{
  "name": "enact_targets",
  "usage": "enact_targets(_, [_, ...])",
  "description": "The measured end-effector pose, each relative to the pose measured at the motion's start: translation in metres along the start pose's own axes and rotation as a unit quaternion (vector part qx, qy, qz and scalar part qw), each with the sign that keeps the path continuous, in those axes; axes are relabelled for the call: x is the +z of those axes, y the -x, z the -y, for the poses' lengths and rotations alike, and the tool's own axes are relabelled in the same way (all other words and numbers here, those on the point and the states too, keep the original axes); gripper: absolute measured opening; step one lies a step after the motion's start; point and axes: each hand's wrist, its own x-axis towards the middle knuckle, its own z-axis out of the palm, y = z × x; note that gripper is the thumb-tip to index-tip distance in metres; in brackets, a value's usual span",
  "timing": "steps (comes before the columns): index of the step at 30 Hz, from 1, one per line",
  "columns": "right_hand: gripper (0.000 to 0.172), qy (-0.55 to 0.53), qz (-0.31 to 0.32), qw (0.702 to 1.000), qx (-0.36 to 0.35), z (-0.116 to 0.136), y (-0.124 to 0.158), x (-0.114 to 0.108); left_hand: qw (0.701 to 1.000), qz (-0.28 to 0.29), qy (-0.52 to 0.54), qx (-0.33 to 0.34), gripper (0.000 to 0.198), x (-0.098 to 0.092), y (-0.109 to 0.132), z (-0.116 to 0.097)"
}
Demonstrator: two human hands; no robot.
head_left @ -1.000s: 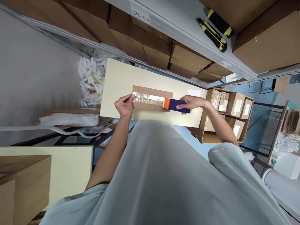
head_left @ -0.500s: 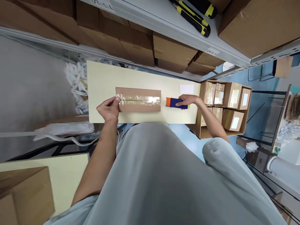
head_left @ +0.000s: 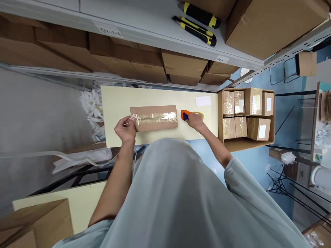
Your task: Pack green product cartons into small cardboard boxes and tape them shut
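Observation:
A brown cardboard box (head_left: 154,119) lies on the pale yellow table (head_left: 116,100), with a strip of clear tape along its top. My left hand (head_left: 126,127) is closed at the box's left end, fingertips pinching the tape end there. My right hand (head_left: 195,120) is closed around an orange and blue tape dispenser (head_left: 185,114), which rests on the table just right of the box. A roll edge in yellow shows beyond my fingers.
An open carton (head_left: 247,141) holding several small taped boxes stands right of the table. A white label (head_left: 203,101) lies on the table's far right. Shelves above hold cardboard boxes and two yellow-black utility knives (head_left: 196,29). White packing scraps (head_left: 89,105) are piled left of the table.
My right hand drew the dispenser off the box's right end and set it down on the table close to the box. The tape now covers the box top. My left hand stayed at the left end.

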Motion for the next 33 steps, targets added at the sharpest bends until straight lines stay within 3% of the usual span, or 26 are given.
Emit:
enact_targets(3, [0.039,0.019,-0.070,0.995,0.071,0.006,0.018,0.015,0.997,-0.024,-0.056,0.042,0.033,0.001,0.011,-0.009])
enact_targets(5, [0.043,0.000,-0.103,0.992,0.074,0.011,0.032,0.016,0.991,-0.030,-0.073,0.107,0.037,0.008,0.026,-0.021])
enact_targets(6, [0.044,-0.015,-0.117,0.990,0.077,0.014,0.039,0.013,0.984,-0.008,-0.077,0.159,0.036,0.015,0.035,-0.030])
enact_targets(9, [0.048,-0.054,-0.164,0.982,0.080,0.033,0.053,-0.010,0.934,0.138,-0.053,0.325,0.025,0.040,0.065,-0.068])
enact_targets(12, [0.053,-0.063,-0.224,0.971,0.054,0.063,0.061,-0.054,0.880,0.186,-0.013,0.437,0.030,0.066,0.084,-0.118])
enact_targets(15, [0.055,-0.046,-0.263,0.964,0.005,0.098,0.063,-0.110,0.857,0.153,0.032,0.490,0.039,0.081,0.083,-0.173])
enact_targets(19, [0.054,0.015,-0.323,0.942,-0.086,0.144,0.056,-0.188,0.856,0.065,0.093,0.504,0.054,0.089,0.051,-0.246])
enact_targets(23, [0.045,0.100,-0.359,0.919,-0.129,0.184,0.033,-0.254,0.846,0.049,0.106,0.520,0.058,0.089,0.011,-0.298])
enact_targets(25, [0.042,0.131,-0.354,0.918,-0.118,0.201,0.018,-0.277,0.838,0.059,0.099,0.534,0.057,0.086,-0.003,-0.306])
enact_targets(27, [0.040,0.148,-0.352,0.918,-0.106,0.215,0.003,-0.292,0.834,0.065,0.086,0.540,0.052,0.082,-0.011,-0.299])
enact_targets(33, [0.043,0.160,-0.359,0.915,-0.095,0.228,-0.033,-0.303,0.854,0.079,0.034,0.514,0.044,0.065,-0.020,-0.226])
